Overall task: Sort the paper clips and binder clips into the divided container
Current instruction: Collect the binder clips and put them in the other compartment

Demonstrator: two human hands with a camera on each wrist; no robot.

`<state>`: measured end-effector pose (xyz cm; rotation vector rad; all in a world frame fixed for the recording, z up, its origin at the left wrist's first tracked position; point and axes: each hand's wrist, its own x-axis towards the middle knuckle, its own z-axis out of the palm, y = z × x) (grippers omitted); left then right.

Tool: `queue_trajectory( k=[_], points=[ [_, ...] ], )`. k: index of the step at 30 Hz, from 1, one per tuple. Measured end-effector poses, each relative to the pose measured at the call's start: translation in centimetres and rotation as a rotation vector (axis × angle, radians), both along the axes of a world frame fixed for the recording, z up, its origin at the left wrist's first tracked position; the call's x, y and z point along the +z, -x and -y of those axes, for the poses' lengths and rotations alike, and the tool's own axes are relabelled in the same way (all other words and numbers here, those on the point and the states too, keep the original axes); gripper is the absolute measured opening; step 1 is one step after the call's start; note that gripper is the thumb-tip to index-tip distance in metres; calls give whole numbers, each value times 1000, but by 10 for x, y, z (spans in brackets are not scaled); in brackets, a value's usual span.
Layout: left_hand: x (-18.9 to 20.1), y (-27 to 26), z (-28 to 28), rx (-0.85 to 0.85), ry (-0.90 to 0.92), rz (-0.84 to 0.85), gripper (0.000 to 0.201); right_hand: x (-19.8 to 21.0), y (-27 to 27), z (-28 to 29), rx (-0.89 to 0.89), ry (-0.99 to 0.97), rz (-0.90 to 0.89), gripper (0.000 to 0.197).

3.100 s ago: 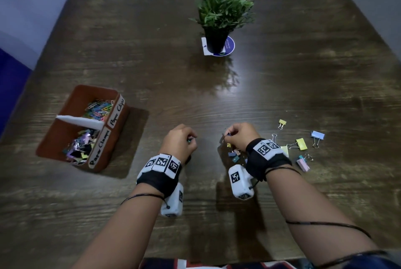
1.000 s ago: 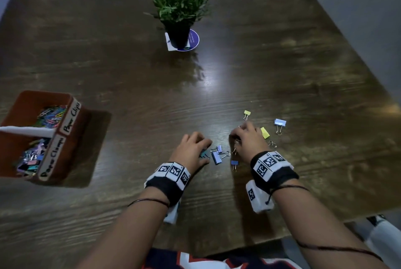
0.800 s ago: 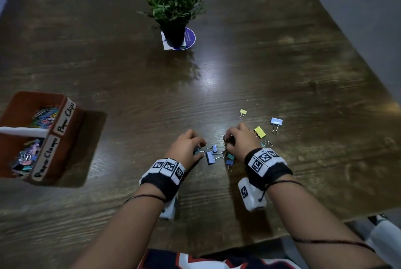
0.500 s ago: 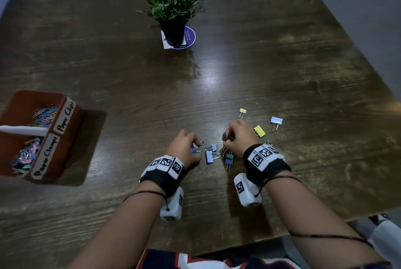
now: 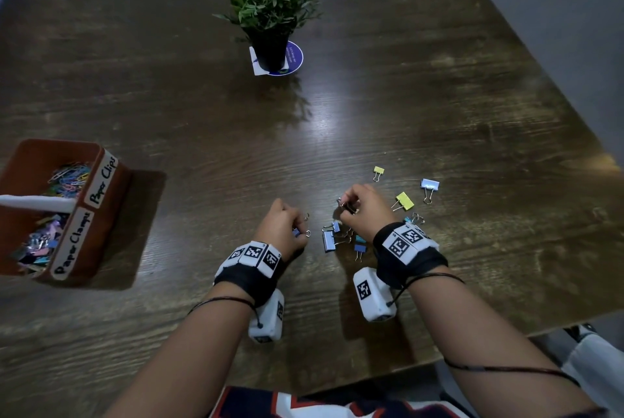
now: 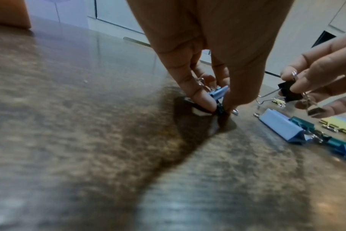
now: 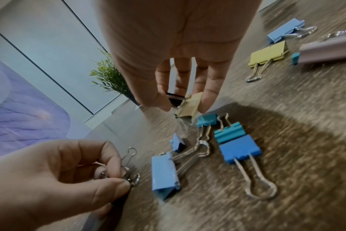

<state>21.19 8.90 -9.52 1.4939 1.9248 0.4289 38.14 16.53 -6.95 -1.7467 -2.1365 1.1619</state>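
Both hands pinch binder clips: left hand (image 5: 283, 228) blue, right hand (image 5: 364, 206) black.

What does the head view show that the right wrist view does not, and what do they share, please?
Only the head view shows the divided container, with paper clips in its far compartment and binder clips in its near one, plus both wristbands and the table's full spread.

Only the right wrist view shows the right hand pinching a black binder clip together with a yellow binder clip, and a pink binder clip lying to the side.

Both show the left hand gripping clips, the potted plant and loose blue binder clips between the hands.
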Motion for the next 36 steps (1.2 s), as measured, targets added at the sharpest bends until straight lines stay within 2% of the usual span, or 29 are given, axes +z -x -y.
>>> queue_trajectory(
  k=[7, 13, 16, 21, 24, 27, 30, 32, 34, 36],
  points=[
    [2, 11, 0, -109, 0, -33, 9, -2, 12, 7, -16, -17, -38, 21],
    [7, 25, 6, -79, -7, -69, 16, 5, 22, 15, -24, -35, -98, 17],
    [11, 39, 12, -2, -12, -37, 17, 9, 35, 16, -19, -49, -160, 17],
    [14, 67, 29, 131, -29, 14, 33, 15, 75, 21, 6, -9, -220, 19],
    [22, 89, 46, 247, -30, 81, 27, 20, 108, 29, 67, 2, -236, 24],
    [41, 118, 69, 326, -139, 116, 22, 28, 143, 38, 130, -13, -267, 21],
    [77, 159, 95, 417, -318, 18, 22, 41, 178, 51, 179, -14, -316, 19],
    [99, 195, 115, 540, -410, -60, 21, 47, 205, 61, 213, -9, -351, 16],
    [104, 237, 134, 653, -482, -126, 23, 50, 230, 73, 249, -3, -387, 16],
    [96, 274, 148, 667, -462, -147, 27, 50, 252, 86, 281, -3, -424, 17]
  ],
)
